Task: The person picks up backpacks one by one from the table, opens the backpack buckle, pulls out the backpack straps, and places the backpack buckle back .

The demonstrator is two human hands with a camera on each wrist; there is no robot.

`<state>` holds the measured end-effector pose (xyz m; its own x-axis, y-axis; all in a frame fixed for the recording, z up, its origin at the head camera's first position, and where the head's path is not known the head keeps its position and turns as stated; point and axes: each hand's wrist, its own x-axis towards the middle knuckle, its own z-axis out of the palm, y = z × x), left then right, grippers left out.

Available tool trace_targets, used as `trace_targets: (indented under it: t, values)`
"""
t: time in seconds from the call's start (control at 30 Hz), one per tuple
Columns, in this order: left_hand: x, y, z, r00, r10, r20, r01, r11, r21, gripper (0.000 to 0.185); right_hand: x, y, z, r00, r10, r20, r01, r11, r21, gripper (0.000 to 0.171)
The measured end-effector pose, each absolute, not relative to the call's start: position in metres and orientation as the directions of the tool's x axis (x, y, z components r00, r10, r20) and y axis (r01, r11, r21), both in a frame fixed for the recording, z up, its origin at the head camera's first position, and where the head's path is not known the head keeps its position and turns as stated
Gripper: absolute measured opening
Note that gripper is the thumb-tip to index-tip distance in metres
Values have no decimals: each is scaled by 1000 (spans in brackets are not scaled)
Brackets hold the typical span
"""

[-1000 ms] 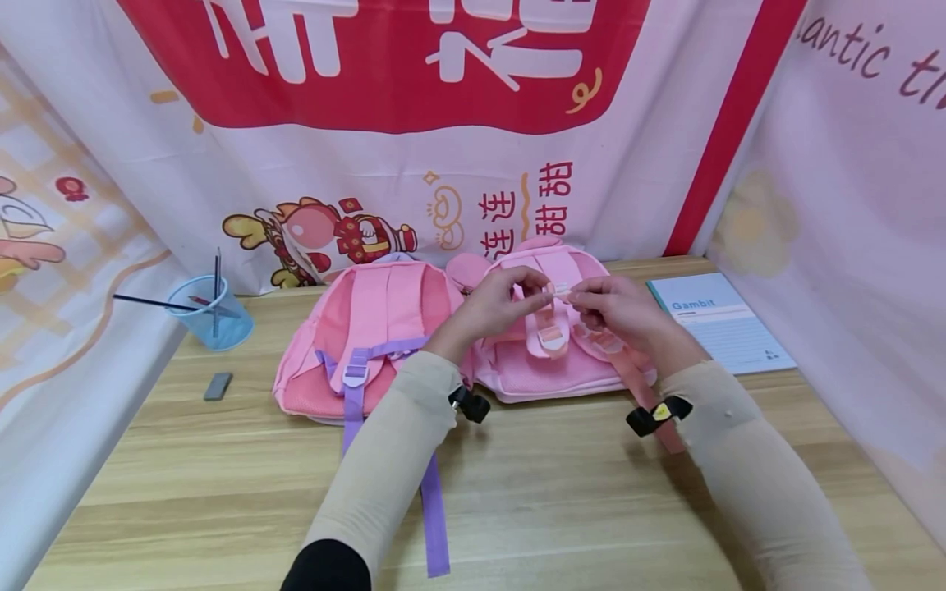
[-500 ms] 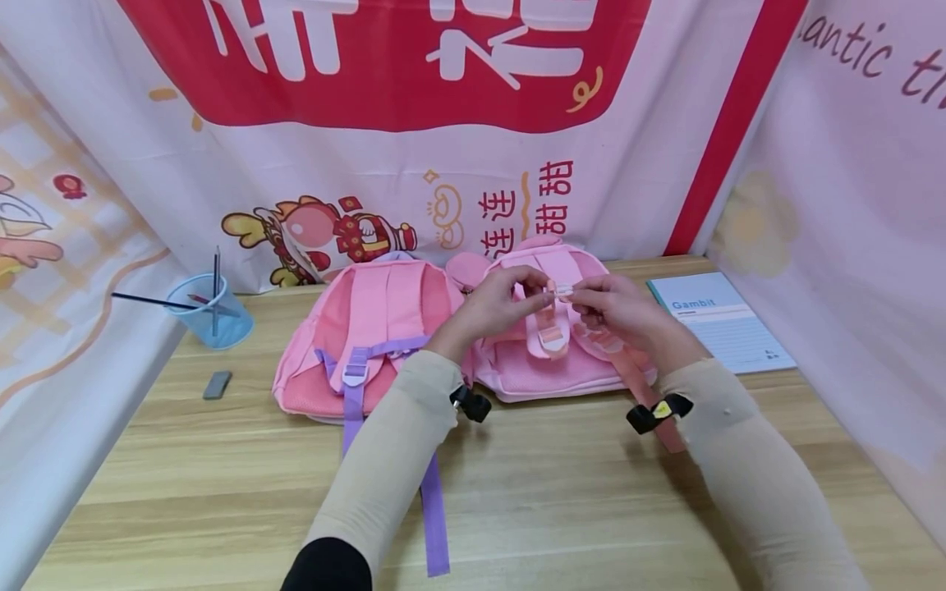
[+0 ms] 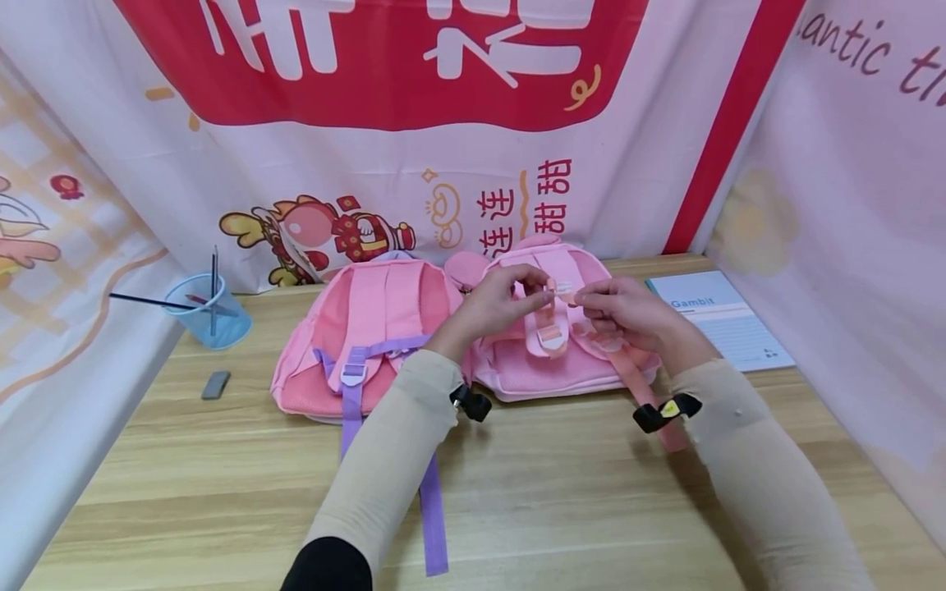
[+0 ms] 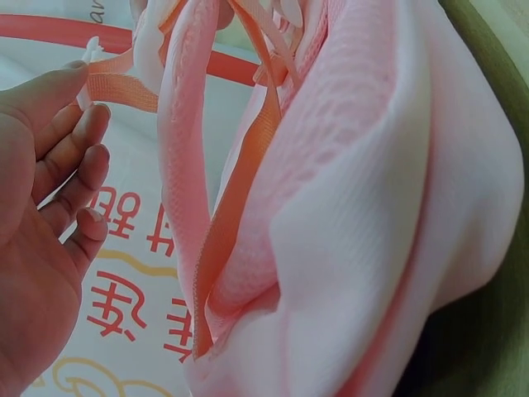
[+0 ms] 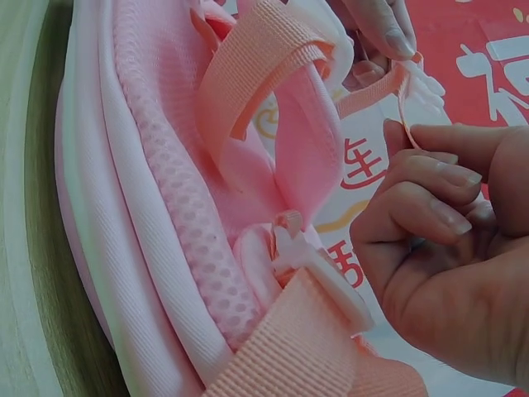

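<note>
- Head view: two pink backpacks lie straps-up on the wooden table (image 3: 591, 509). My left hand (image 3: 502, 305) and right hand (image 3: 628, 312) meet above the right-hand backpack (image 3: 517, 369), both pinching the small white chest buckle (image 3: 563, 289) on its thin peach chest strap (image 3: 548, 305). The backpack with purple straps (image 3: 355, 345) lies just beside it, untouched. A blue pen cup (image 3: 208, 310), a grey eraser (image 3: 215, 385) and a Gambit notebook (image 3: 720, 320) stand apart from the work.
- Left wrist view: my left hand (image 4: 45, 248) has its fingers only loosely curled, with the fingertips (image 4: 83, 70) on the chest strap (image 4: 120, 87) next to the pale shoulder strap (image 4: 178, 165). For a clean join I judge the webbing should stay flat and untwisted.
- Right wrist view: my right hand (image 5: 446, 248) is curled tight, thumb and forefinger nipping the strap end (image 5: 397, 124) by the buckle (image 5: 417, 87); a slider (image 5: 318, 269) sits on the lower shoulder strap. I should keep both buckle halves in line and press straight, not at an angle.
</note>
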<state>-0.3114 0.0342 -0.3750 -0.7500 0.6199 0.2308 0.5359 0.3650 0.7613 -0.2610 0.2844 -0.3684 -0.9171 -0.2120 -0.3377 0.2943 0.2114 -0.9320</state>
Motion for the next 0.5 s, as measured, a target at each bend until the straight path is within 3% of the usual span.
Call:
trace_targets:
  t: [0.5]
  values:
    - [-311,35,-375,-744,627,228,534,355,767,27,-262,276,-368,-913,-225,-341,319,130,-939,24]
